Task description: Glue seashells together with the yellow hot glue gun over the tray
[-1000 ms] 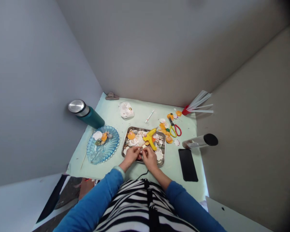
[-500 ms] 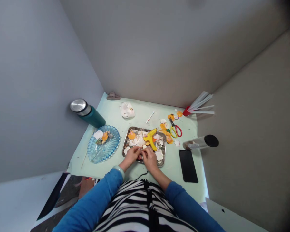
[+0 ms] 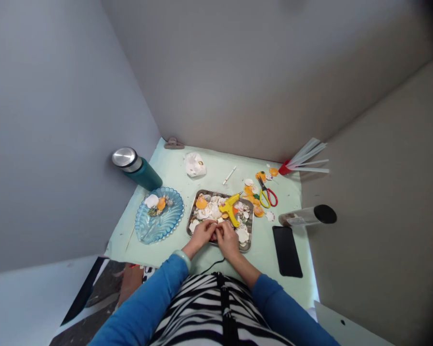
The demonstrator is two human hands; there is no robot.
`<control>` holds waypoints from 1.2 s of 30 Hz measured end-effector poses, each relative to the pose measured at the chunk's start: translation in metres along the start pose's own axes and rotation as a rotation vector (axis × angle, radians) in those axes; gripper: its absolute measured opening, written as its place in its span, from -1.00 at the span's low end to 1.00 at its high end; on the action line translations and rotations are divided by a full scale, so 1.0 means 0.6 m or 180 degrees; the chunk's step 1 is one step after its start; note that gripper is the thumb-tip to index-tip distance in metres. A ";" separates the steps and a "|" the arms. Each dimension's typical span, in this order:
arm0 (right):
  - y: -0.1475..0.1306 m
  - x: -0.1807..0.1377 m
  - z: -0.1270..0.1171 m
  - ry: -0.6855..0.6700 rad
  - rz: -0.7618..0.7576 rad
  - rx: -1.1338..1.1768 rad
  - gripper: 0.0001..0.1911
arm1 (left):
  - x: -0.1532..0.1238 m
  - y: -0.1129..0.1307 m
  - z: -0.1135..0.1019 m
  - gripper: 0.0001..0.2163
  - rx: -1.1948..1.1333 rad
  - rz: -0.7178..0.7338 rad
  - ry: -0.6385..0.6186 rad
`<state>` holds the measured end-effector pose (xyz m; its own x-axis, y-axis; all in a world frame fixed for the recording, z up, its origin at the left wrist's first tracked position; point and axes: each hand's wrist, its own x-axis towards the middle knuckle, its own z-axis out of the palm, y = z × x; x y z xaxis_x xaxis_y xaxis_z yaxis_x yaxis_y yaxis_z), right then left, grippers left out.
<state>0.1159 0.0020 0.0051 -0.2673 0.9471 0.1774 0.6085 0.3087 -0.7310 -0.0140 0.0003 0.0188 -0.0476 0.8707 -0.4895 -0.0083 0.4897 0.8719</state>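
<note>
Meeting at the fingertips, left hand (image 3: 204, 233) and right hand (image 3: 228, 238) curl over the near edge of a metal tray (image 3: 251, 226); whether they pinch anything is too small to tell. Beyond, atop the tray's shells (image 3: 212, 210), lies a yellow glue gun (image 3: 230, 207), nozzle slanting far-right, handle toward the wearer. Green cloth (image 3: 262, 250) runs narrowly leftward to a blue plate (image 3: 155, 232), wider rightward to a black phone (image 3: 287, 251).

And there they stood, plain walls on three sides: a bluish-grey left wall (image 3: 57, 120), a broad grey far wall (image 3: 238, 86), a browner right wall (image 3: 389, 168)! Between them, the pale-green-covered desk (image 3: 214, 162) glowed, brightest along its near right edge.
</note>
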 end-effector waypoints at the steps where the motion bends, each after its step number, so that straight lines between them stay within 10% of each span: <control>1: -0.002 0.000 -0.001 0.0022 0.0013 -0.0011 -0.88 | 0.003 -0.002 -0.001 -0.75 -0.0075 -0.0080 -0.0039; 20: -0.018 -0.003 -0.020 -0.0171 0.0041 -0.0233 -0.87 | 0.015 0.004 -0.018 -0.63 -0.0492 -0.0429 -0.0625; 29: 0.018 0.028 -0.072 0.0485 0.0318 -0.0919 -0.79 | 0.005 0.019 -0.019 -0.71 -0.0970 -0.0561 -0.0265; 36: 0.031 0.065 -0.057 0.0170 0.0477 -0.1471 -0.60 | 0.001 0.029 -0.026 -0.65 -0.1245 -0.0488 -0.0066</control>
<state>0.1422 0.0476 0.0210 -0.1202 0.9835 0.1351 0.9086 0.1638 -0.3842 -0.0296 0.0085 0.0336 0.0038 0.7918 -0.6107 -0.3926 0.5629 0.7274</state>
